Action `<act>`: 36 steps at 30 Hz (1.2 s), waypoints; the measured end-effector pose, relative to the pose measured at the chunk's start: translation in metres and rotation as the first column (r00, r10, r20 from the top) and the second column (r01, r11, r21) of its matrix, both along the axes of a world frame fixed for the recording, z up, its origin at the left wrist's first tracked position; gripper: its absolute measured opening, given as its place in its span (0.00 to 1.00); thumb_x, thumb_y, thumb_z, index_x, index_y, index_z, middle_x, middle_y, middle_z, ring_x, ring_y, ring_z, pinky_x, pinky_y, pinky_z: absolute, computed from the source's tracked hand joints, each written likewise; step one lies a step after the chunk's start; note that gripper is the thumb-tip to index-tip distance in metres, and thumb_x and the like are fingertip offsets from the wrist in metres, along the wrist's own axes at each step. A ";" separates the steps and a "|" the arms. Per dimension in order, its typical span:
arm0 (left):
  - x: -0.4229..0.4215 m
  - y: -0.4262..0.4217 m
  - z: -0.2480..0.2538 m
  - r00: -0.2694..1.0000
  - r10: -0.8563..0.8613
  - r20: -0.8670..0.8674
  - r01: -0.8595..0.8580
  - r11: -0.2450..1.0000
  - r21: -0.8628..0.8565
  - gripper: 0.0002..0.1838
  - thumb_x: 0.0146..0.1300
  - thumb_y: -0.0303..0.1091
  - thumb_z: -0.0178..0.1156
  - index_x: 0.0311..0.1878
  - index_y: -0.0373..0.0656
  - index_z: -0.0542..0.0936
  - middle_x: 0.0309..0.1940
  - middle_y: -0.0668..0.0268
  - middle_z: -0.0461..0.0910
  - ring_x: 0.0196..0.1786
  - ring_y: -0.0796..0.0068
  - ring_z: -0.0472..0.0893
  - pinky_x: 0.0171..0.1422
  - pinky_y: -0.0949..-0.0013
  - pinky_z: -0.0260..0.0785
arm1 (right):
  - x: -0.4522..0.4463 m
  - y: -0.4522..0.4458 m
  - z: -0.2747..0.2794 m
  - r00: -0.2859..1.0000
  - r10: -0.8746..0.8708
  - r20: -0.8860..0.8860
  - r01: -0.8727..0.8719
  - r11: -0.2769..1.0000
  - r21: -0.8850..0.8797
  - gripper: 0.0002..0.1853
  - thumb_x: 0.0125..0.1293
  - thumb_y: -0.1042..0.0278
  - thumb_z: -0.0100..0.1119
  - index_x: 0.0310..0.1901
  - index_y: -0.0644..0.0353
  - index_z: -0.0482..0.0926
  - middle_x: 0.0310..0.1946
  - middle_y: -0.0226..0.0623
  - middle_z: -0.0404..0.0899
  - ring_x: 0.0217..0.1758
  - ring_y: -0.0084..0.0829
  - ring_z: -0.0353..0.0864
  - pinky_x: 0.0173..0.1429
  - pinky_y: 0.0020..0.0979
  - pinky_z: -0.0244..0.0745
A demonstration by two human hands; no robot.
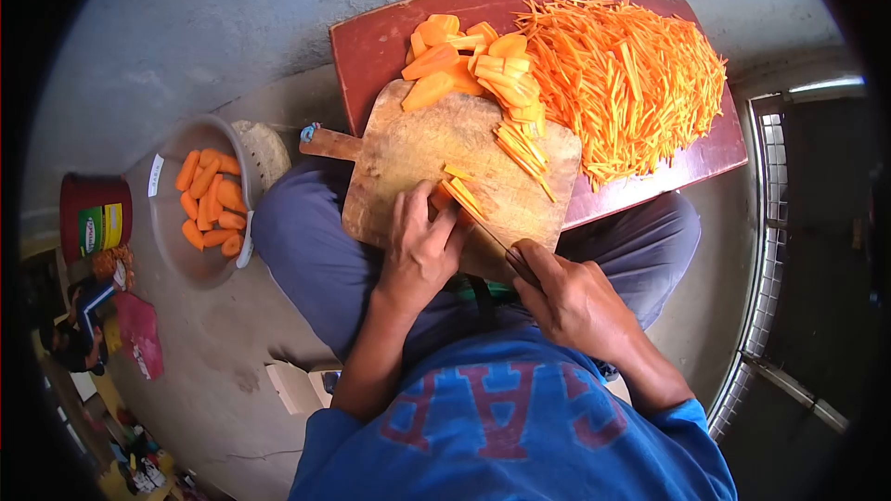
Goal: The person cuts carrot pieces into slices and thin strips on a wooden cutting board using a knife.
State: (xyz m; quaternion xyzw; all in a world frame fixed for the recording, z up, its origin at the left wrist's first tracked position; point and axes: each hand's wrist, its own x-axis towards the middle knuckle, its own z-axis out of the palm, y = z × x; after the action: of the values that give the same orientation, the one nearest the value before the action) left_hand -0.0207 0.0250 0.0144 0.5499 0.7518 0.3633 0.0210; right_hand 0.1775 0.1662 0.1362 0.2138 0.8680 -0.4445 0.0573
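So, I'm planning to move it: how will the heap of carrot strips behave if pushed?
The heap of carrot strips will probably slump and spread, being many loose pieces. Each strip should be light and perhaps bendy, being so thin. Some might spill, since the heap reaches close to the edge of the red tabletop.

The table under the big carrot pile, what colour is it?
Dark red; the table shows best in the head view.

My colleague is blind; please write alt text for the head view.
Right hand holds a knife at carrot pieces on a wooden board, left hand against them. Carrot slices and a heap of strips lie beyond; at left stands a basin of carrots.
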 end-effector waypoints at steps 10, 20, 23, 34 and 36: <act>-0.002 -0.002 -0.002 1.000 -0.007 0.014 0.007 1.000 -0.018 0.16 0.66 0.26 0.77 0.54 0.32 0.88 0.64 0.41 0.78 0.60 0.35 0.81 0.67 0.40 0.78 | -0.012 0.007 -0.018 0.999 0.005 -0.051 -0.003 0.999 0.036 0.18 0.81 0.70 0.68 0.65 0.68 0.77 0.40 0.66 0.88 0.45 0.70 0.90 0.47 0.61 0.84; -0.002 -0.003 0.001 0.999 -0.006 0.035 0.007 0.999 -0.034 0.17 0.68 0.26 0.76 0.58 0.35 0.90 0.63 0.43 0.78 0.61 0.37 0.81 0.66 0.43 0.79 | -0.013 -0.002 -0.025 1.000 0.008 -0.016 -0.007 0.996 0.086 0.19 0.81 0.70 0.69 0.66 0.69 0.78 0.46 0.65 0.90 0.49 0.68 0.92 0.50 0.59 0.87; -0.003 -0.005 -0.001 0.997 -0.007 0.078 0.008 1.000 -0.016 0.17 0.67 0.24 0.75 0.58 0.34 0.90 0.64 0.43 0.78 0.62 0.36 0.81 0.67 0.42 0.79 | -0.006 0.000 -0.013 1.000 0.003 -0.009 -0.002 0.999 0.046 0.19 0.81 0.70 0.69 0.66 0.69 0.78 0.45 0.66 0.90 0.48 0.68 0.92 0.50 0.59 0.87; -0.005 -0.007 -0.003 0.999 0.015 0.028 -0.015 0.999 -0.030 0.16 0.69 0.24 0.73 0.59 0.38 0.92 0.60 0.43 0.79 0.61 0.36 0.82 0.66 0.42 0.80 | -0.014 -0.001 -0.023 0.999 0.034 -0.026 -0.031 0.994 0.108 0.20 0.80 0.70 0.69 0.67 0.68 0.77 0.43 0.65 0.90 0.45 0.68 0.92 0.47 0.58 0.87; -0.002 -0.008 -0.001 0.996 0.040 0.084 -0.036 0.998 -0.043 0.17 0.67 0.22 0.72 0.58 0.38 0.92 0.60 0.43 0.79 0.60 0.36 0.82 0.65 0.42 0.80 | -0.009 -0.003 -0.012 1.000 0.023 -0.008 -0.023 0.997 0.070 0.21 0.80 0.70 0.70 0.67 0.68 0.77 0.43 0.66 0.90 0.45 0.68 0.92 0.46 0.58 0.87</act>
State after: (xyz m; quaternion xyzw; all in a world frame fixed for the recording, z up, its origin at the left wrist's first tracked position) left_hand -0.0224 0.0170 0.0137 0.5190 0.7679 0.3710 0.0571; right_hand 0.1688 0.1627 0.1244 0.2038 0.8857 -0.4141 0.0511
